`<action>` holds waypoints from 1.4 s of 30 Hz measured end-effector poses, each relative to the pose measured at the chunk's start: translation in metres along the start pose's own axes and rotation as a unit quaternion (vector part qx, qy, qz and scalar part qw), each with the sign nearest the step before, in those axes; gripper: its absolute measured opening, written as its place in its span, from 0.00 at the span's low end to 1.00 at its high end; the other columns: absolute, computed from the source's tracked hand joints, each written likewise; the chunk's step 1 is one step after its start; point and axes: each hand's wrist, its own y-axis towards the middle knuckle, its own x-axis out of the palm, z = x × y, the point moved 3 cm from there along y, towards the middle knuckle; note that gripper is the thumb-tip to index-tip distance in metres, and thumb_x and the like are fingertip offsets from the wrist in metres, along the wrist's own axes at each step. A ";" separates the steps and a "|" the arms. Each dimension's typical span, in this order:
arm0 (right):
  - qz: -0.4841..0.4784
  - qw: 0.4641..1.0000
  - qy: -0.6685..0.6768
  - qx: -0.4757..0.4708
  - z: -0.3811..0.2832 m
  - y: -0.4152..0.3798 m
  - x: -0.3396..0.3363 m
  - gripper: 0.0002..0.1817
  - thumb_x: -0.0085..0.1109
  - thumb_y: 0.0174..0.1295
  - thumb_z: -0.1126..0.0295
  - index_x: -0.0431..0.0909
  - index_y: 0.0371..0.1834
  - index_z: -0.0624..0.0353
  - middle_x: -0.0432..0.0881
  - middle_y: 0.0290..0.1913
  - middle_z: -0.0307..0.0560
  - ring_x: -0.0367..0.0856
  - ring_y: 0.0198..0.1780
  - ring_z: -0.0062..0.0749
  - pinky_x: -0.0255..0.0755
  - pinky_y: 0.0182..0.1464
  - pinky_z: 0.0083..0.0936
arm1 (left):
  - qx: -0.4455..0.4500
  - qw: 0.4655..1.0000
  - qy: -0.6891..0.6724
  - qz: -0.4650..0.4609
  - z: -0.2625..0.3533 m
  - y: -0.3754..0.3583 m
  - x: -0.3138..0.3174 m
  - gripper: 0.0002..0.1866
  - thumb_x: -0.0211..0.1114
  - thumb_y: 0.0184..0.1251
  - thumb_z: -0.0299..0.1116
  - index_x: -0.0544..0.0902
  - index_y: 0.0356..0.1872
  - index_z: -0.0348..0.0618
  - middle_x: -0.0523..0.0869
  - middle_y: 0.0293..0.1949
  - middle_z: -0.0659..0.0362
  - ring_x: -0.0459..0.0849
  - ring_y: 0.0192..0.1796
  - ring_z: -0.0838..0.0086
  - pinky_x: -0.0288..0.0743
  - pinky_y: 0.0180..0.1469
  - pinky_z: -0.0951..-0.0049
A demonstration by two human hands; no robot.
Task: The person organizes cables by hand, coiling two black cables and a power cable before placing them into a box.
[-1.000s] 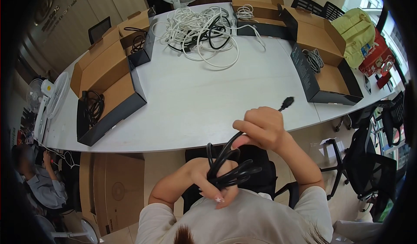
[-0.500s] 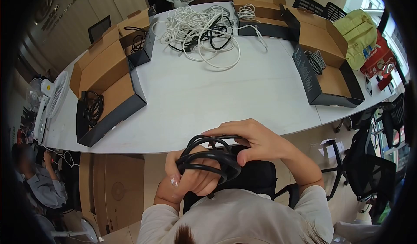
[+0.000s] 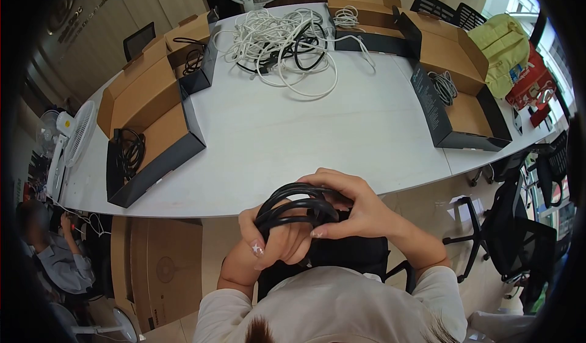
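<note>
Both hands are gripping a coiled black cable near the table's near edge: the left hand is clenching the loops from below while the right hand is pinching them on top. Keeping the loops even and tightly pinched should stop the coil springing apart. Four open boxes are sitting on the table, two left and two right, with one tangled cable pile at the far end.
</note>
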 end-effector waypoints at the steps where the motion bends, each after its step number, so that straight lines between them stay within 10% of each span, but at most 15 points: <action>1: 0.015 0.999 -0.039 -0.023 -0.010 -0.001 0.000 0.30 0.67 0.46 0.74 0.71 0.56 0.64 0.73 0.41 0.40 0.71 0.38 0.19 0.65 0.37 0.15 | -0.007 1.000 0.015 -0.009 0.000 -0.001 -0.003 0.07 0.54 0.47 0.23 0.80 0.19 0.32 0.77 0.13 0.55 0.66 0.08 0.73 0.60 0.15 0.75; 13: 0.107 0.908 -0.381 -0.137 -0.014 -0.013 -0.008 0.22 0.62 0.50 0.70 0.71 0.50 0.57 0.71 0.34 0.42 0.75 0.29 0.33 0.71 0.27 0.24 | -0.079 0.930 0.152 0.324 -0.003 -0.027 -0.008 0.06 0.61 0.46 0.23 0.76 0.24 0.30 0.78 0.16 0.53 0.78 0.13 0.73 0.72 0.15 0.81; 16: 0.119 0.854 -0.482 -0.156 -0.023 -0.017 -0.015 0.23 0.63 0.49 0.69 0.70 0.50 0.57 0.71 0.35 0.42 0.76 0.30 0.32 0.71 0.25 0.25 | -0.042 0.842 0.295 0.451 0.006 -0.034 -0.013 0.13 0.69 0.45 0.25 0.77 0.33 0.32 0.81 0.21 0.54 0.82 0.21 0.71 0.77 0.25 0.78; 21: 0.063 0.793 -0.598 -0.104 -0.024 -0.015 -0.019 0.25 0.65 0.47 0.66 0.70 0.50 0.58 0.70 0.38 0.40 0.77 0.32 0.31 0.71 0.24 0.26 | -0.242 0.591 0.606 0.475 0.019 -0.019 -0.007 0.13 0.68 0.50 0.24 0.78 0.37 0.35 0.84 0.28 0.59 0.83 0.34 0.78 0.76 0.39 0.80; 27: 0.031 0.837 -0.543 -0.061 -0.022 -0.003 -0.029 0.25 0.64 0.48 0.59 0.71 0.48 0.59 0.73 0.38 0.43 0.78 0.33 0.33 0.72 0.29 0.29 | -0.294 0.536 0.571 0.547 0.022 -0.023 -0.012 0.12 0.63 0.56 0.24 0.77 0.42 0.35 0.80 0.25 0.62 0.83 0.29 0.78 0.74 0.34 0.83; 32: 0.041 0.897 -0.437 -0.055 -0.019 0.012 -0.052 0.25 0.62 0.52 0.52 0.76 0.48 0.59 0.77 0.35 0.46 0.78 0.34 0.37 0.72 0.36 0.30 | -0.241 0.600 0.477 0.595 0.026 -0.033 -0.027 0.11 0.58 0.67 0.35 0.77 0.38 0.35 0.71 0.17 0.66 0.81 0.23 0.79 0.68 0.24 0.84; 42: 0.106 0.955 -0.277 -0.005 0.000 0.004 -0.091 0.14 0.48 0.63 0.77 0.76 0.51 0.63 0.78 0.32 0.45 0.75 0.29 0.25 0.71 0.34 0.21 | -0.188 0.588 0.476 0.627 0.037 -0.044 -0.033 0.14 0.52 0.69 0.39 0.75 0.34 0.36 0.66 0.13 0.66 0.82 0.22 0.72 0.70 0.25 0.80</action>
